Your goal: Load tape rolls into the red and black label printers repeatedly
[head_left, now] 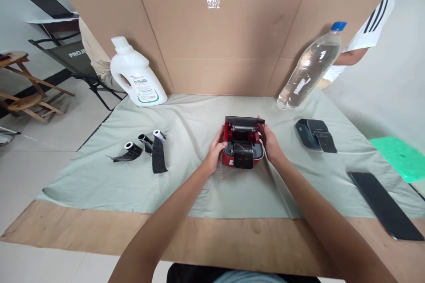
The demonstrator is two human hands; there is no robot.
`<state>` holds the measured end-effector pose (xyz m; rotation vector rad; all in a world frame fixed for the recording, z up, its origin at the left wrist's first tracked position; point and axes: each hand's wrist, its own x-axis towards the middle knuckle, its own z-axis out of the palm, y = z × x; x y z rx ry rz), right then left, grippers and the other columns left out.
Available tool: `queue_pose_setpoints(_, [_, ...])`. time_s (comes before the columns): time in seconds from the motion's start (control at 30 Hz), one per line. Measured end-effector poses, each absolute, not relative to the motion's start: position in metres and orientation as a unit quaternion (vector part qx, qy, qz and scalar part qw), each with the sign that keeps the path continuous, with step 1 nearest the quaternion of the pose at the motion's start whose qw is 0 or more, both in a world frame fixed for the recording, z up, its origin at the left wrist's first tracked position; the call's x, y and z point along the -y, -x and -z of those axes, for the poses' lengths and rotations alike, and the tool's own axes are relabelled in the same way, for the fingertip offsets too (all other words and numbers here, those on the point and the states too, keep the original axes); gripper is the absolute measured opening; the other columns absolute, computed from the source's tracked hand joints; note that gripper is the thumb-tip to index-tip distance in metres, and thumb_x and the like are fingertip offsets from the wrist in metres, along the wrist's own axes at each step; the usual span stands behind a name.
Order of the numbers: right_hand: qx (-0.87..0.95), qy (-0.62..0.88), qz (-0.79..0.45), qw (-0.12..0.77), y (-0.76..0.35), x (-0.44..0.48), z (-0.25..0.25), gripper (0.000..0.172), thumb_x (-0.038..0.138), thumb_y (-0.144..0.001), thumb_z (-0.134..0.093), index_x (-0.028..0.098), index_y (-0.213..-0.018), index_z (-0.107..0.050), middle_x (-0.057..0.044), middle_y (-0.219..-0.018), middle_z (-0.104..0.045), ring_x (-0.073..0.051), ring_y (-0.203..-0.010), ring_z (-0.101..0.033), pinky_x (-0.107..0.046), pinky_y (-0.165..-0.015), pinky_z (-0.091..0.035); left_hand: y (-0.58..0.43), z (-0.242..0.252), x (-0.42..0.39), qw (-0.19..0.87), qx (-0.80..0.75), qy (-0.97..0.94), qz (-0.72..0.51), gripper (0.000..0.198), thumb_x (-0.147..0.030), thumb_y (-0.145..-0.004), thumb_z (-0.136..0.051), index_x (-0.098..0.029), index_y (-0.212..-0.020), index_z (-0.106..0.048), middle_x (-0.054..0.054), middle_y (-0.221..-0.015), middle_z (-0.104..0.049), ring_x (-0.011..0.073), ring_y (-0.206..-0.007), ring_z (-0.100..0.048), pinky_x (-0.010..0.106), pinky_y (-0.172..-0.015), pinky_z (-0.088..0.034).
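A small red and black receipt printer [227, 159] sits on the cloth in front of me with its lid [244, 120] raised. A black paper strip [243, 157] hangs over its front edge. My left hand [215, 150] grips the printer's left side, the thumb on its upper edge. On the other side my right hand [269, 141] holds it near the lid's right end; some of those fingers are hidden behind the printer. To the left lie three rolls of black paper with white cores, among them a near roll [133, 150] and a roll with a long tail [159, 154].
A black printer [310, 135] rests at right, with a dark flat panel [385, 203] at the front right corner. A white detergent bottle [137, 75] and a clear water bottle [310, 68] lean against the cardboard screen [226, 35]. People are partly visible behind it.
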<state>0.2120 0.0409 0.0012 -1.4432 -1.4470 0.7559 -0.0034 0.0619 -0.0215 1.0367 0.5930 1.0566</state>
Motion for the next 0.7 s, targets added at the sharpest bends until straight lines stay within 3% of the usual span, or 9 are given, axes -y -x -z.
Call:
queue_pose_setpoints(0.1, [0.566,0.600,-0.299,0.480,-0.212,-0.033,-0.014,0.062,0.064,-0.099,-0.040,0.029,-0.146,-0.056,-0.006,-0.151,-0.055,-0.026,-0.142,-0.048,-0.045,-0.112,-0.046,0.004,0.023,-0.061,0.699,-0.256,-0.464,-0.480,0.075,-0.038,-0.086,-0.062,-0.032,-0.157,-0.040,-0.005,-0.164,-0.039,0.0270,-0.156,-0.028,0.044,-0.131,-0.023])
queue_pose_setpoints(0.23, [0.628,0.637,-0.182,0.409,-0.210,-0.029,-0.038,0.036,0.042,-0.092,-0.055,0.023,-0.112,-0.076,-0.012,-0.133,-0.065,-0.029,-0.120,-0.062,-0.043,-0.093,-0.055,0.004,0.024,-0.060,0.694,-0.261,-0.473,-0.475,0.076,-0.044,-0.090,-0.061,-0.031,-0.160,-0.035,-0.004,-0.165,-0.036,0.0289,-0.156,-0.028,0.044,-0.129,-0.027])
queue_pose_setpoints(0.37, [0.714,0.629,-0.087,0.296,-0.205,-0.042,-0.063,0.028,0.028,-0.092,-0.053,0.022,-0.101,-0.080,-0.009,-0.099,-0.074,-0.028,-0.099,-0.065,-0.042,-0.088,-0.053,0.003,0.026,-0.059,0.676,-0.257,-0.499,-0.478,0.074,-0.050,-0.094,-0.057,-0.031,-0.161,-0.032,-0.003,-0.167,-0.033,0.0272,-0.158,-0.022,0.044,-0.131,-0.020])
queue_pose_setpoints(0.53, [0.807,0.566,-0.143,0.093,-0.190,-0.073,-0.082,0.033,0.012,-0.089,-0.053,0.023,-0.105,-0.080,-0.006,-0.105,-0.078,-0.026,-0.098,-0.069,-0.035,-0.087,-0.049,0.006,0.026,-0.055,0.591,-0.268,-0.593,-0.477,0.068,-0.066,-0.101,-0.038,-0.033,-0.160,-0.033,-0.007,-0.172,-0.016,0.0225,-0.161,-0.006,0.038,-0.133,-0.005])
queue_pose_setpoints(0.7, [0.805,0.577,-0.113,-0.081,-0.170,-0.084,-0.091,0.021,0.012,-0.083,-0.060,0.022,-0.089,-0.078,-0.009,-0.089,-0.076,-0.031,-0.097,-0.067,-0.039,-0.085,-0.044,0.011,0.021,-0.047,0.530,-0.262,-0.656,-0.469,0.066,-0.066,-0.103,-0.031,-0.033,-0.160,-0.035,-0.006,-0.173,-0.005,0.0249,-0.161,-0.003,0.040,-0.133,-0.003])
